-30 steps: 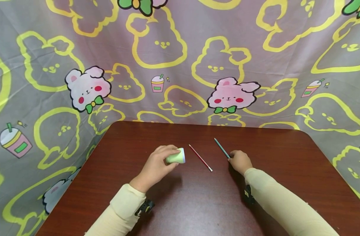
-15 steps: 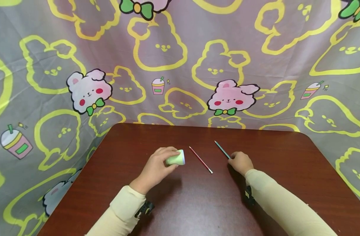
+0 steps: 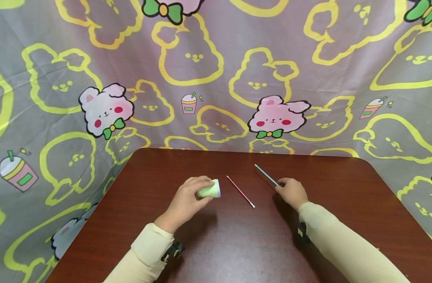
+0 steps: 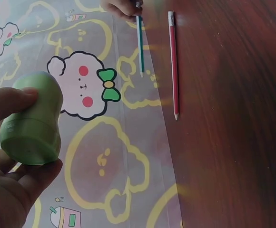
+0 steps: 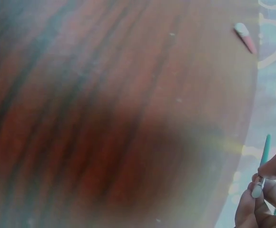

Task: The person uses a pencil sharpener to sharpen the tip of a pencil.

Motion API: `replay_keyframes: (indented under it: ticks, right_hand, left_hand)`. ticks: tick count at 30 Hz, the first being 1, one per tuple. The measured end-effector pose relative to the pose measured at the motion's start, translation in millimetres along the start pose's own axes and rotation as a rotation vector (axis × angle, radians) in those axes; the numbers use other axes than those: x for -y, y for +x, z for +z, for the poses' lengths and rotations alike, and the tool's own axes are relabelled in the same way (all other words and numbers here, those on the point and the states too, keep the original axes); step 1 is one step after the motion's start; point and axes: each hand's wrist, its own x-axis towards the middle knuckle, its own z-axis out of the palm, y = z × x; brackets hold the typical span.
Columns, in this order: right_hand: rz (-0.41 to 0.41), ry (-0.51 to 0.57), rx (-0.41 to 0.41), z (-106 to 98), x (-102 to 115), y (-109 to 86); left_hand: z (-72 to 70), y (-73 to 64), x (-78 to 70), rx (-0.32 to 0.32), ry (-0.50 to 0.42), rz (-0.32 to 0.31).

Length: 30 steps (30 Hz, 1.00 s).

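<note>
My left hand point(image 3: 185, 202) grips a light green pencil sharpener point(image 3: 209, 189), tilted on its side above the table; its pale end faces right. In the left wrist view the sharpener point(image 4: 33, 118) shows a waisted body with a seam, thumb on one side and fingers below. My right hand point(image 3: 292, 192) pinches a teal pencil point(image 3: 266, 175) near its eraser end, the point directed away and to the left. The right wrist view shows its white eraser end point(image 5: 257, 191) between the fingertips. Between both hands, a red pencil point(image 3: 240, 192) lies on the table, untouched.
The brown wooden table point(image 3: 230, 243) has rounded far corners. A grey curtain point(image 3: 209, 47) with yellow cartoon outlines and pink-cheeked rabbits hangs behind it and along both sides. Each wrist wears a black strap device point(image 3: 172, 250).
My right hand has shifted slightly up and right with the teal pencil, whose point has moved a little up and left. The left hand with the sharpener stays nearly still.
</note>
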Motion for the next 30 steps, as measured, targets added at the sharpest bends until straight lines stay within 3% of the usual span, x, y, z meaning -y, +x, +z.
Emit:
replay_keyframes:
  ticks: [15,30]
  right_hand:
    - [-0.181,-0.068,-0.053,-19.2,8.9,-16.3]
    - [-0.285,-0.11,-0.154,-27.8,19.6,-33.2]
  left_hand:
    - [2.2,0.0,4.8,0.007,-0.009,-0.021]
    - [1.6,-0.3,6.7,0.005,-0.012,-0.035]
